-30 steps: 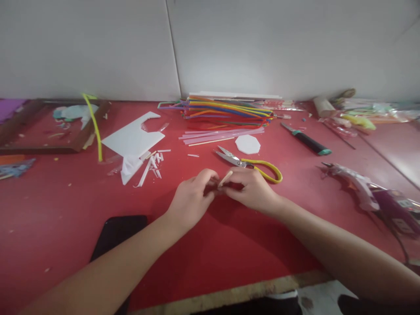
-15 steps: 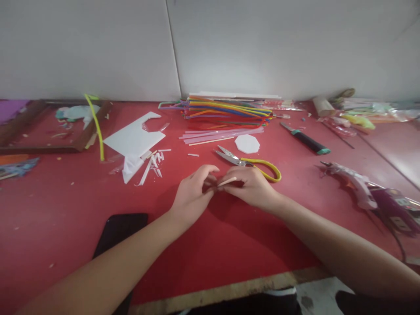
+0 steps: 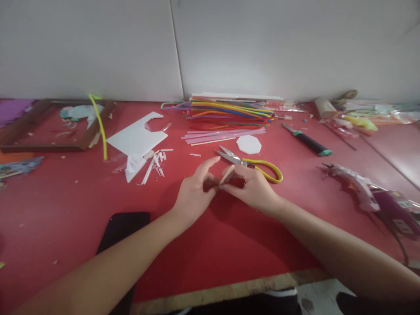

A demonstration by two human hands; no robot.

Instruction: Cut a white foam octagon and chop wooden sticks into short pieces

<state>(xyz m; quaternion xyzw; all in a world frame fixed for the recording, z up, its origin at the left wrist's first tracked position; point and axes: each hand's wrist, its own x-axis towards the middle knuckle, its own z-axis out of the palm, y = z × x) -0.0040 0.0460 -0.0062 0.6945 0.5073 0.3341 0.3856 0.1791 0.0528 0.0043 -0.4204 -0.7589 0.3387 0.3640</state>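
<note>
A short pale wooden stick [image 3: 227, 174] slants upward between my two hands. The thumb and fingers of my right hand [image 3: 256, 189] pinch it. My left hand [image 3: 193, 192] meets its lower end with thumb and fingertips, the index finger raised; part of that grip is hidden. Just beyond the right hand lie scissors [image 3: 266, 169] with yellow-wrapped handles, blades spread. Behind them rests a white octagon [image 3: 249, 144] of paper or card. White offcuts [image 3: 154, 165] lie scattered to the left, beside a larger cut white sheet [image 3: 138, 137].
Colourful pipe cleaners [image 3: 229, 109] are bundled at the back, with pink strips [image 3: 223, 135] before them. A black-handled cutter [image 3: 308, 141] and a glue gun [image 3: 356, 186] lie right. Left are a brown tray [image 3: 42, 148], a bent yellow stem [image 3: 102, 133] and a black phone [image 3: 123, 227].
The stick has turned to a steeper angle between my fingers. My left index finger has lifted and straightened somewhat. The view has shifted slightly.
</note>
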